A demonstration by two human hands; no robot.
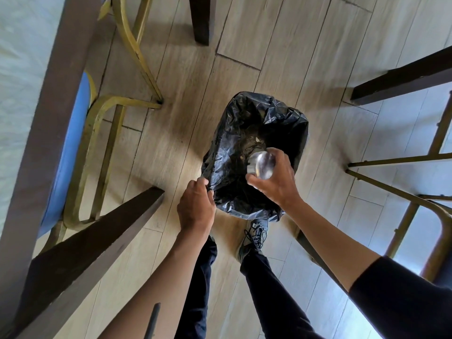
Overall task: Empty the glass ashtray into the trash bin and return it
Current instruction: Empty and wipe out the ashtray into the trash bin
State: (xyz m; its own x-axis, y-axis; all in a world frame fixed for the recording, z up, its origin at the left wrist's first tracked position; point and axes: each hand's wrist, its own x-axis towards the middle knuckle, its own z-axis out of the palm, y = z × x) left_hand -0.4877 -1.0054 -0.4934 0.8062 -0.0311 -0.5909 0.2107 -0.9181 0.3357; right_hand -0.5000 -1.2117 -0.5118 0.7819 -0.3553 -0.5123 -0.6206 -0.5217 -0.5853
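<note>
Partly hidden by fingers, glass ashtray (261, 165) sits clamped in R hand (276, 182) over trash bin (288, 123); L hand (195, 206) pinches liner edge, contents blurry.

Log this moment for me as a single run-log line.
phase: emptying | right hand: holds glass ashtray tipped over trash bin | left hand: grips bin liner edge | return: not yet done

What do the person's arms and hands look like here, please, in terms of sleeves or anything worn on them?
Both hands are bare: no gloves, and no rings or watch that I can make out. The left hand leads to a forearm bare as far as the frame shows. The right hand also has a bare forearm, with a dark sleeve pushed up near the elbow.
</note>
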